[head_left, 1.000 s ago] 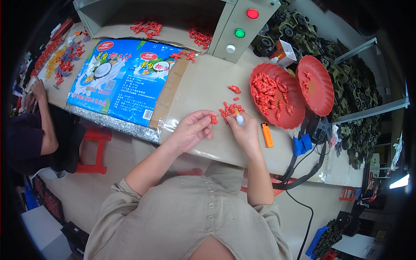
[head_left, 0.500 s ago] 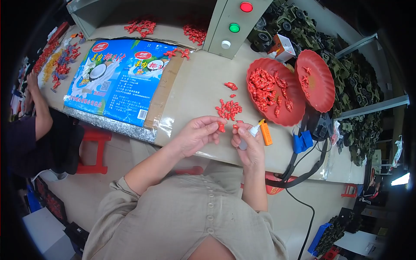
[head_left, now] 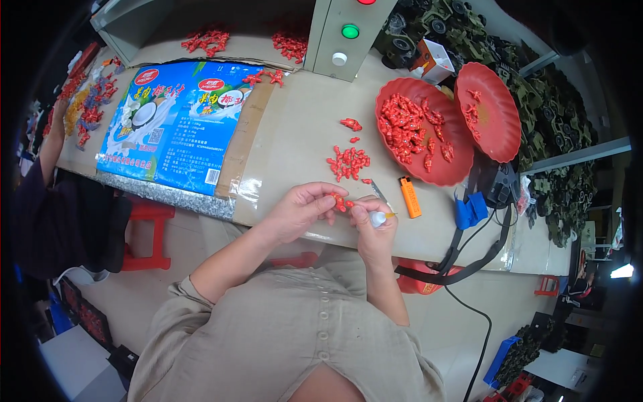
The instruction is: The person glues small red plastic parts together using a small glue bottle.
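My left hand [head_left: 299, 213] pinches a small glossy red plastic figure part [head_left: 339, 201] between thumb and forefinger. Close against it, my right hand [head_left: 377, 242] has its thumb and forefinger on the other end of the red pieces. That same hand grips a small white squeeze bottle [head_left: 378, 219] with a thin yellowish nozzle, pointing right. Just beyond my fingers lies a thin metal blade-like tool [head_left: 380, 193], its lower end hidden by the right hand. A loose pile of small red parts [head_left: 348, 163] sits ahead of both hands.
An orange lighter [head_left: 410, 197] lies right of my hands. Two red scalloped bowls [head_left: 455, 175] hold red figures. A flattened blue carton [head_left: 177, 127] covers the left. Beyond stands a grey box with buttons [head_left: 348, 50]; a black strap [head_left: 492, 248] hangs over the right edge. Another person's arm [head_left: 52, 144] reaches in far left.
My hands have come together, so the red pieces, apart before, now meet. The bottle's nozzle has tipped down toward the right. The view has shifted slightly.
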A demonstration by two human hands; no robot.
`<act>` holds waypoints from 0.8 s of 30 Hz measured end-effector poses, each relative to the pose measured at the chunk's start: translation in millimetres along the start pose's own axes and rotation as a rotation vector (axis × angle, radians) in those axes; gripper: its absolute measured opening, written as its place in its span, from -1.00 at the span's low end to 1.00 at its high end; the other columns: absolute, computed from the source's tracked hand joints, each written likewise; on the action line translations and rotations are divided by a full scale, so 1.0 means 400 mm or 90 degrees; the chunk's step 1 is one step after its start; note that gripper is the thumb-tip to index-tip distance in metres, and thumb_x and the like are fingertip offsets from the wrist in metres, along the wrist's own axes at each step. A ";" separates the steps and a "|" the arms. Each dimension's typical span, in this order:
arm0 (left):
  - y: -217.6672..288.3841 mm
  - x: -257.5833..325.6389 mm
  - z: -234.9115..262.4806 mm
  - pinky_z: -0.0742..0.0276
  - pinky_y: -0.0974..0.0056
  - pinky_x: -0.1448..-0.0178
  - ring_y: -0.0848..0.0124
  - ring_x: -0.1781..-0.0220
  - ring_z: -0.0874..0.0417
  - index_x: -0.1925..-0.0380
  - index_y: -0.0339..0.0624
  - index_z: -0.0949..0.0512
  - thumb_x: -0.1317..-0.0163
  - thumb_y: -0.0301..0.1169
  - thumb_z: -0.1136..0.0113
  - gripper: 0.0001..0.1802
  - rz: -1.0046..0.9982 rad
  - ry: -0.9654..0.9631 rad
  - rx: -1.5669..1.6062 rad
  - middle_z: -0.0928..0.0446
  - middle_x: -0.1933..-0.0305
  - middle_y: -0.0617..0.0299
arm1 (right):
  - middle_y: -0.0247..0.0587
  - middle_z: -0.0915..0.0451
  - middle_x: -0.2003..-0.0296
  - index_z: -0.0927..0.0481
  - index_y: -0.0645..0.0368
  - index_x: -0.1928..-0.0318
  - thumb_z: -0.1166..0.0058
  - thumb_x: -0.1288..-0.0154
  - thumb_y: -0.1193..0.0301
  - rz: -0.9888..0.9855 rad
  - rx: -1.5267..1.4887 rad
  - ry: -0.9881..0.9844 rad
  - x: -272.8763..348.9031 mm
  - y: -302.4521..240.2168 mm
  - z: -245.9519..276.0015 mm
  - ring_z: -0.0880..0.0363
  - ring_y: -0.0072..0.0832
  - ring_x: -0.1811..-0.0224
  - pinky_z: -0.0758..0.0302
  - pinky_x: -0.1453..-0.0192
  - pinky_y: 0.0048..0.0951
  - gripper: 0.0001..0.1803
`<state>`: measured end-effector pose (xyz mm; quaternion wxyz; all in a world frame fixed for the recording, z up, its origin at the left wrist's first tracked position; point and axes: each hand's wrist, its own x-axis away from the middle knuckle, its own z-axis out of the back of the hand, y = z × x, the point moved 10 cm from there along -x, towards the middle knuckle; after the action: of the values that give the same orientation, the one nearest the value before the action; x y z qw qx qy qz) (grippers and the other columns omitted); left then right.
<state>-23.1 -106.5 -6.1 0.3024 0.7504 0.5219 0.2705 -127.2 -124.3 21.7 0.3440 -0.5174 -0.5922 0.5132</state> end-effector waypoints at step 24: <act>0.014 0.001 0.007 -0.34 0.49 0.35 0.58 0.47 -0.36 0.14 -0.30 -0.41 -0.20 -0.46 0.10 -0.75 0.015 0.060 -0.168 -0.44 0.39 0.29 | -0.28 -0.47 0.51 -0.52 0.29 0.42 -0.06 -0.05 0.57 0.049 0.173 -0.028 -0.011 -0.034 -0.021 -0.39 -0.64 0.47 -0.29 0.40 -0.65 -0.95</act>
<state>-17.6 -108.0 -3.7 0.3705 0.6966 0.4866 0.3752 -121.8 -125.7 37.4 0.3776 -0.4770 -0.5044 0.6128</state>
